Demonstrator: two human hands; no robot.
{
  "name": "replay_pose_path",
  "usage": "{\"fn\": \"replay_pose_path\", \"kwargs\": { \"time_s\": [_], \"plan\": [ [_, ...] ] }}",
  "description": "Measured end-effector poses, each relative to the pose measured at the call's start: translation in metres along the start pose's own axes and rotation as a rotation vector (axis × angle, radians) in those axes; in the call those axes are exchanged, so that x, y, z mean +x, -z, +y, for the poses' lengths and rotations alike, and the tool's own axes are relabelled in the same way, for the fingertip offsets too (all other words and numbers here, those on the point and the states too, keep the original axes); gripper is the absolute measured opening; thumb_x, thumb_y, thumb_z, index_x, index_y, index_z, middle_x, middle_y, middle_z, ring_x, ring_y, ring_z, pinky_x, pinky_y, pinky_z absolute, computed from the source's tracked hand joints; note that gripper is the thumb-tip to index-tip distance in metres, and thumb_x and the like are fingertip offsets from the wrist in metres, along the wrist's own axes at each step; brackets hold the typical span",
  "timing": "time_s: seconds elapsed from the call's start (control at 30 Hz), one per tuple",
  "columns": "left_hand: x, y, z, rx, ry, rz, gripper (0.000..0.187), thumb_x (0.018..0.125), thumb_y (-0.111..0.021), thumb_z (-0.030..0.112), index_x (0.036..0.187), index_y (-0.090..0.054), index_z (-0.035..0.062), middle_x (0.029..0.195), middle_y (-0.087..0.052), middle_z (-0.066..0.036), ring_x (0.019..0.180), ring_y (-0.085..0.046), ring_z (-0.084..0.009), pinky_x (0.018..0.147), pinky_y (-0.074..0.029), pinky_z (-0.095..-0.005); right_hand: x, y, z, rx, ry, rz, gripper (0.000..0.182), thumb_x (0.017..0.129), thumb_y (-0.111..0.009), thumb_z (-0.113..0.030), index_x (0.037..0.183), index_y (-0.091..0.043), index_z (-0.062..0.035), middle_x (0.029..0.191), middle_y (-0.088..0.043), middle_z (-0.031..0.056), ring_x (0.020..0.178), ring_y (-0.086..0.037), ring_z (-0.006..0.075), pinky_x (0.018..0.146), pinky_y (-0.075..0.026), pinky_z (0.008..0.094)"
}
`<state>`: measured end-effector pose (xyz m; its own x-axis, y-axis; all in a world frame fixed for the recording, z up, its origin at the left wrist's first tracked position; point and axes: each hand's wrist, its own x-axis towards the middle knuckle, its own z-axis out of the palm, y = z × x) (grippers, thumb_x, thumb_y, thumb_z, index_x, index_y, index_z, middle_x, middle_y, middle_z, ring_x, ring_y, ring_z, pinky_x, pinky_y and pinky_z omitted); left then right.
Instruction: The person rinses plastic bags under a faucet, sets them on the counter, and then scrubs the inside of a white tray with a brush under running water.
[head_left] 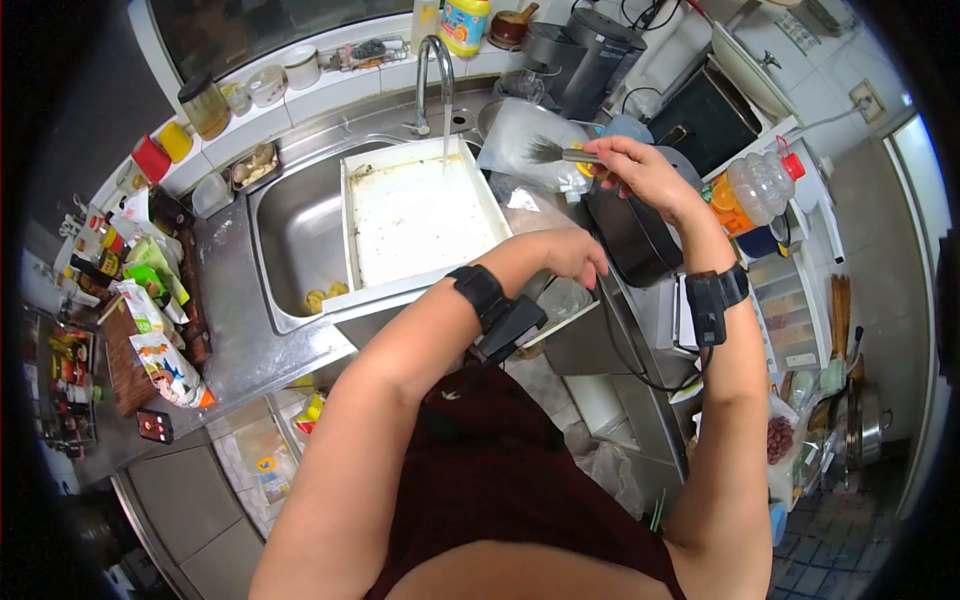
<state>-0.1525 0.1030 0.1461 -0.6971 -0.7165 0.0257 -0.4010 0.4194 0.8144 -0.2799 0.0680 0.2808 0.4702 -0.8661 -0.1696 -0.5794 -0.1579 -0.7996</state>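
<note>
My right hand is closed around the handle of a small brush with dark, splayed bristles pointing left. It is raised at the right of the sink, over the dark pot-like appliance. My left hand hangs with loose fingers beside the right edge of a white rectangular tray, and I see nothing in it. The tray lies tilted across the steel sink, with dark specks of dirt on its inside. Water runs from the faucet onto its far end.
A clear plastic bag lies on the counter right of the tray. An orange-labelled bottle stands at the right. Food packets and a phone sit on the left counter. Jars line the window ledge.
</note>
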Motion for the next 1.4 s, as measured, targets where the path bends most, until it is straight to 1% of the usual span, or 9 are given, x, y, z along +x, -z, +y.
{"fn": "replay_pose_path", "kwargs": {
  "time_s": [0.1,0.2,0.3,0.6,0.73,0.8,0.93,1.17,1.4],
  "plan": [
    [-0.018,0.009,-0.010,-0.166,-0.122,-0.061,0.024,0.082,-0.054,0.004,0.105,-0.060,0.0037,0.088,-0.067,-0.006,0.083,-0.062,-0.0128,0.074,-0.048,-0.0261,-0.004,-0.001,0.005,-0.015,-0.013,-0.043,0.029,0.089,-0.049,-0.022,0.113,-0.056,-0.0093,0.091,-0.059,-0.0023,0.073,-0.051,0.0049,0.061,-0.039,0.0183],
    [-0.043,0.029,-0.040,-0.287,0.069,0.381,0.023,0.083,-0.056,0.012,0.105,-0.060,0.0039,0.089,-0.066,-0.010,0.084,-0.063,-0.0177,0.075,-0.047,-0.0283,0.009,-0.011,0.017,0.001,-0.028,-0.102,0.027,0.087,-0.051,-0.020,0.110,-0.058,-0.0099,0.087,-0.058,-0.0031,0.072,-0.051,0.0052,0.059,-0.040,0.0189],
    [-0.087,0.059,-0.048,0.091,0.361,0.529,0.026,0.084,-0.056,0.020,0.105,-0.060,0.0041,0.090,-0.065,-0.014,0.084,-0.062,-0.0249,0.076,-0.047,-0.0313,0.031,-0.034,0.021,0.016,-0.043,-0.154,0.024,0.085,-0.053,-0.019,0.106,-0.060,-0.0109,0.082,-0.057,-0.0039,0.068,-0.051,0.0065,0.057,-0.041,0.0204],
    [-0.152,0.082,-0.080,0.273,0.835,0.566,0.031,0.086,-0.053,0.029,0.103,-0.060,0.0046,0.094,-0.063,-0.019,0.090,-0.060,-0.0334,0.079,-0.046,-0.0386,0.157,-0.123,0.059,-0.077,0.093,-0.595,0.024,0.088,-0.053,-0.016,0.109,-0.061,-0.0084,0.084,-0.059,-0.0032,0.066,-0.051,0.0065,0.060,-0.044,0.0225],
    [-0.150,0.093,-0.100,0.277,1.028,0.433,0.034,0.086,-0.054,0.032,0.106,-0.059,0.0056,0.097,-0.062,-0.019,0.093,-0.059,-0.0337,0.082,-0.045,-0.0394,0.203,-0.174,0.094,-0.414,0.402,-0.558,0.034,0.080,-0.049,-0.005,0.114,-0.057,-0.0068,0.088,-0.063,0.0113,0.068,-0.058,0.0208,0.068,-0.048,0.0308],
    [-0.146,0.100,-0.112,0.217,1.075,0.425,0.035,0.086,-0.053,0.033,0.107,-0.059,0.0057,0.098,-0.062,-0.019,0.094,-0.058,-0.0338,0.083,-0.045,-0.0397,0.209,-0.203,0.105,-0.489,0.578,-0.545,0.037,0.074,-0.048,-0.006,0.110,-0.059,-0.0086,0.097,-0.059,0.0229,0.085,-0.057,0.0380,0.078,-0.045,0.0433],
    [-0.148,0.104,-0.149,0.187,1.196,0.412,0.037,0.086,-0.052,0.034,0.109,-0.058,0.0062,0.102,-0.061,-0.020,0.097,-0.057,-0.0338,0.085,-0.044,-0.0390,0.215,-0.237,0.093,-0.551,0.522,-0.616,0.031,0.081,-0.049,-0.011,0.110,-0.056,-0.0167,0.092,-0.060,0.0182,0.086,-0.058,0.0354,0.074,-0.046,0.0432],
    [-0.162,0.095,-0.163,0.116,1.265,0.331,0.041,0.085,-0.051,0.035,0.111,-0.056,0.0039,0.109,-0.059,-0.019,0.102,-0.055,-0.0335,0.088,-0.043,-0.0393,0.289,-0.295,0.075,-0.751,0.429,-0.358,0.028,0.085,-0.043,-0.010,0.110,-0.056,-0.0131,0.098,-0.061,0.0163,0.089,-0.061,0.0315,0.074,-0.050,0.0403],
    [-0.156,0.102,-0.157,0.021,1.268,0.375,0.041,0.086,-0.050,0.034,0.112,-0.055,0.0036,0.108,-0.059,-0.019,0.102,-0.056,-0.0343,0.088,-0.043,-0.0398,0.326,-0.285,0.055,-0.872,0.204,-0.367,0.025,0.084,-0.046,-0.008,0.104,-0.061,-0.0101,0.100,-0.064,0.0138,0.094,-0.062,0.0273,0.072,-0.052,0.0374]
  ]
}}
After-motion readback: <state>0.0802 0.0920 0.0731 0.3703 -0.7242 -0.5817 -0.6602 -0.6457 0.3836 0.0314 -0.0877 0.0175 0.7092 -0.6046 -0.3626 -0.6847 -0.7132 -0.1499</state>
